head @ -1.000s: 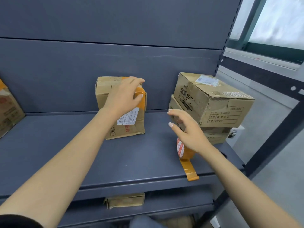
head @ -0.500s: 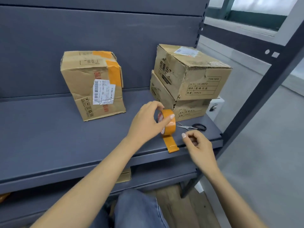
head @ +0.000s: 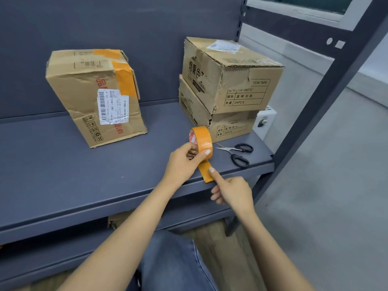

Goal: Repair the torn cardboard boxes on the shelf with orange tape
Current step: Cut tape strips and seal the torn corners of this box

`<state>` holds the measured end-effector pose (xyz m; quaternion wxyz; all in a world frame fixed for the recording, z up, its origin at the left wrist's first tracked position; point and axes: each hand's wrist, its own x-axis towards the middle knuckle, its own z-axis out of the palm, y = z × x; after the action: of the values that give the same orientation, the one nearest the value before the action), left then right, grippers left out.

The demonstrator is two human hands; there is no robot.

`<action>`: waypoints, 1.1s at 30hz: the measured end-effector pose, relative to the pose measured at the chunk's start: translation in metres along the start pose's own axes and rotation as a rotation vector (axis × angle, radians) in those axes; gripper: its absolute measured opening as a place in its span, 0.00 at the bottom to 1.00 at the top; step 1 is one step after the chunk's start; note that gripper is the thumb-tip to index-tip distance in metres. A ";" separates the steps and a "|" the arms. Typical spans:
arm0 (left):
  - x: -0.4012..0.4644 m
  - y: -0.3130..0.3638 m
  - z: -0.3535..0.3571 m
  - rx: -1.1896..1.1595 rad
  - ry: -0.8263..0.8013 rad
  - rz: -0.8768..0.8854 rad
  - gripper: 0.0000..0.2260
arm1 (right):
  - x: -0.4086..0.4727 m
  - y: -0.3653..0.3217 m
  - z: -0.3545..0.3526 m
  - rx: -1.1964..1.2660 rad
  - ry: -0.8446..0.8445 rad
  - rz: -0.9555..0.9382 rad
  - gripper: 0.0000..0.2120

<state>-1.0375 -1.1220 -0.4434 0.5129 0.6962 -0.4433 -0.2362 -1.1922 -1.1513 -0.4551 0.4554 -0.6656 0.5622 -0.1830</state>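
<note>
My left hand (head: 183, 162) grips the orange tape roll (head: 202, 137), holding it upright just above the shelf (head: 63, 169) near its front edge. A short loose strip (head: 204, 175) hangs from the roll over that edge. My right hand (head: 234, 192) has its index finger stretched out, the tip touching the strip, while its other fingers are curled. A worn cardboard box (head: 84, 91) with orange tape over its top corner stands at the left. Two torn boxes are stacked at the right, the upper box (head: 237, 80) on the lower box (head: 228, 127).
Black-handled scissors (head: 239, 153) lie on the shelf just right of the roll. A dark shelf upright (head: 315, 106) slants along the right side. A white fitting (head: 264, 120) sits behind the stack. Cardboard (head: 117, 220) shows on the shelf below, with my jeans-clad knee (head: 174, 259).
My left hand left the taped box and took the roll. My right hand moved to the loose strip and stretched its index finger onto it. The view tilted down.
</note>
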 end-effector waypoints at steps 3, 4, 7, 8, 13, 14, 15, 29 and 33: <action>0.000 -0.001 -0.001 0.014 -0.016 0.008 0.13 | 0.001 0.000 0.004 0.043 0.010 0.006 0.28; 0.000 -0.001 0.000 0.019 -0.014 0.010 0.13 | 0.001 0.000 0.005 0.057 0.011 0.013 0.28; 0.000 -0.001 0.000 0.033 -0.005 0.007 0.13 | 0.002 0.003 0.009 0.104 0.012 0.023 0.24; 0.000 0.000 -0.001 0.043 -0.007 0.004 0.14 | 0.002 0.005 0.011 0.121 0.009 0.025 0.22; 0.003 0.002 -0.004 0.082 -0.021 0.010 0.13 | 0.000 0.008 0.014 0.304 -0.026 0.049 0.17; 0.003 0.003 -0.004 0.088 -0.018 0.012 0.13 | -0.001 0.009 0.014 0.329 -0.027 0.046 0.16; 0.004 0.003 -0.004 0.093 -0.015 0.011 0.13 | -0.004 0.010 0.015 0.355 -0.027 0.039 0.16; 0.012 0.011 -0.008 0.054 -0.050 -0.019 0.14 | -0.017 0.034 0.027 0.368 -0.036 -0.116 0.12; 0.026 0.025 -0.008 -0.151 -0.021 -0.117 0.07 | -0.018 0.033 0.023 0.313 -0.022 -0.175 0.12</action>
<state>-1.0277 -1.1419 -0.4142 0.5447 0.6776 -0.3882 -0.3058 -1.1992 -1.1241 -0.4895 0.5420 -0.6350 0.4615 -0.3000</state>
